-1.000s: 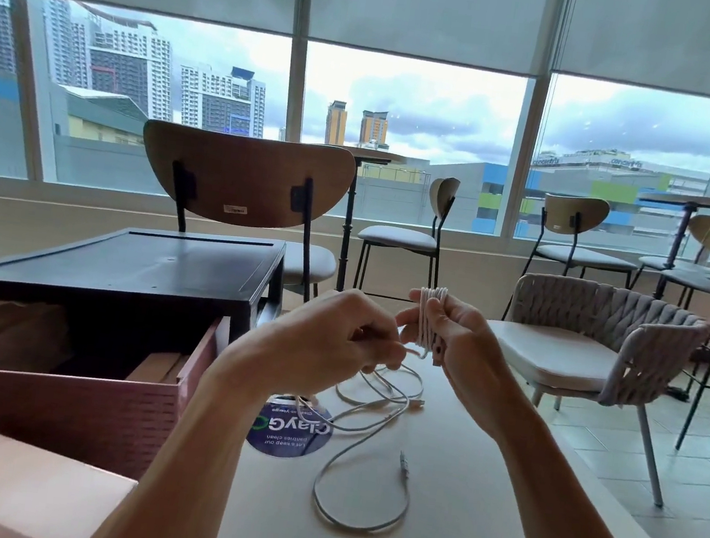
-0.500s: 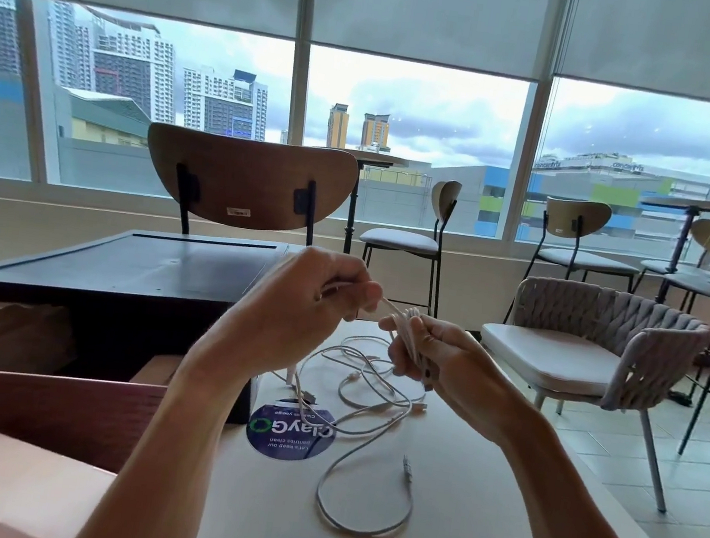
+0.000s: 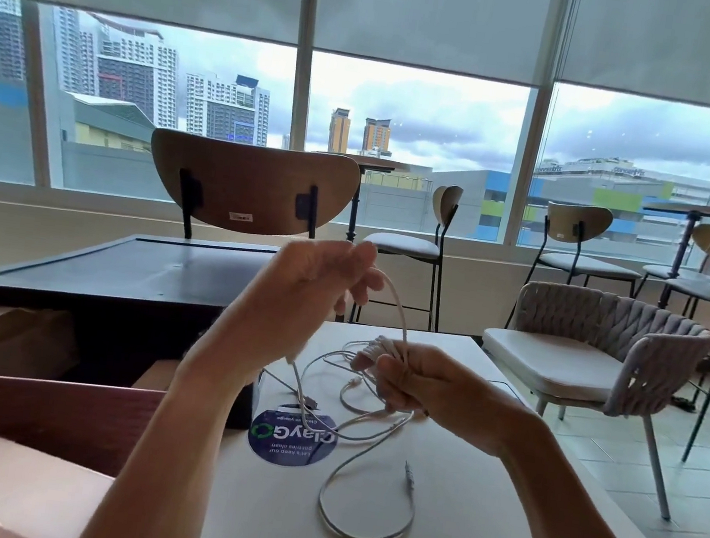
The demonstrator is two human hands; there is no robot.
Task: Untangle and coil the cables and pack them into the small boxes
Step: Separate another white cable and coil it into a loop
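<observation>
white cable [image 3: 381, 346], partly coiled, over tabletop [image 3: 495, 490]
coil gripped in right hand [image 3: 427, 389], raised strand pinched in left hand [image 3: 308, 303]

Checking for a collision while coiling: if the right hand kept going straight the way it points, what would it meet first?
Likely the left hand, raised beside it and pinching the thin white cable that the right hand grips as a coil; depth between them is unclear.
</observation>
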